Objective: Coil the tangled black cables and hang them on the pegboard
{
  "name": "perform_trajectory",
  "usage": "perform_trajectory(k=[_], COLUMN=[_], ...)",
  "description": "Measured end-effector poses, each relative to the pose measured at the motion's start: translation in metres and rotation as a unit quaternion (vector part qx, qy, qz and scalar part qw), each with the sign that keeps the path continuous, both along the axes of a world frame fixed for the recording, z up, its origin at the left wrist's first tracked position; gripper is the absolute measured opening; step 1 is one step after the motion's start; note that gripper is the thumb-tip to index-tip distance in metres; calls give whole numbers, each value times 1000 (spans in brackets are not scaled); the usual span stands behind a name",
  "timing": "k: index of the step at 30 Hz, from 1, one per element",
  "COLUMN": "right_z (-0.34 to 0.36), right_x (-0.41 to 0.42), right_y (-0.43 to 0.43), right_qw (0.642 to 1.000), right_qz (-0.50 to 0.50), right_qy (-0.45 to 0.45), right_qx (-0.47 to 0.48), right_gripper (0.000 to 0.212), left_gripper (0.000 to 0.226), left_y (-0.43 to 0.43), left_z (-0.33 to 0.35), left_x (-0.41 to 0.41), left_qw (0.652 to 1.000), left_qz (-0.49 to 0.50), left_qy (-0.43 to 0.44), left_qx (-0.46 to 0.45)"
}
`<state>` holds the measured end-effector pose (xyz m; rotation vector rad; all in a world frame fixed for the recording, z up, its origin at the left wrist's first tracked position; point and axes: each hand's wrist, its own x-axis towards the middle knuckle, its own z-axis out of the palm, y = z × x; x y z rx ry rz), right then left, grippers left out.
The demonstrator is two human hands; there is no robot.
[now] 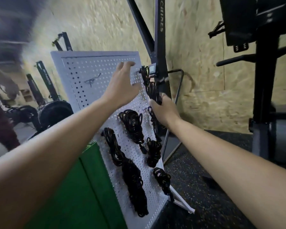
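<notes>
Bare forearms [48, 154] reach forward. The left hand [122, 83] is spread open against the white pegboard [96, 66]; the right hand [165, 111] grips the black cable coil [149, 83] hanging top-right. Risk: the loop may be poorly hooked and slip off on release.

Single head-worn wide-angle view: the camera is looking forward and down along both outstretched forearms, which are entering from the bottom corners and converging near frame centre. It is sitting close, at arm's reach of the white pegboard [106, 66], which is appearing slanted, top at upper left of centre and foot running toward the lower right. The left hand [122, 83], and the right hand [165, 111] gripping a black cable coil [149, 85], are marking mid-frame. The chipboard wall [106, 22] is filling the top, the speckled floor [205, 204] the lower right, and the left edge is blurring.
</notes>
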<state>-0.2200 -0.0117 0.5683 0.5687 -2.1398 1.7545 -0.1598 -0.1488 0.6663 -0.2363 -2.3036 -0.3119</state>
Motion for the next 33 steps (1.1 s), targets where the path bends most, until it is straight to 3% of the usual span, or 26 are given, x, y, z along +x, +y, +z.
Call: perform_trajectory(k=[4,8,15,20,25,33], right_z=[37,59,81,86,82,81], right_x=[-6,-18,-42,-58,-73,-79], right_y=[-15,-31,-60,-73,-81,-102], right_qw=[998,999,994,995,996,997], right_qz=[1,-6,-28,-26,-17,1], right_qy=[54,53,105,89,54,33], right_qx=[27,10,-7,26,70,71], right_gripper=[47,53,40,43,45,52], left_gripper=[80,86,84,66,89,87], left_y=[-19,-30,-53,-61,-63,-71], left_z=[12,11,10,8,7,1], left_x=[-18,-43,-74,-87,-91,-87], left_qw=[995,991,993,993,989,995], left_qz=[55,73,60,57,30,3], left_qy=[-75,-106,-104,-97,-62,-34], left_qx=[30,28,22,48,128,97])
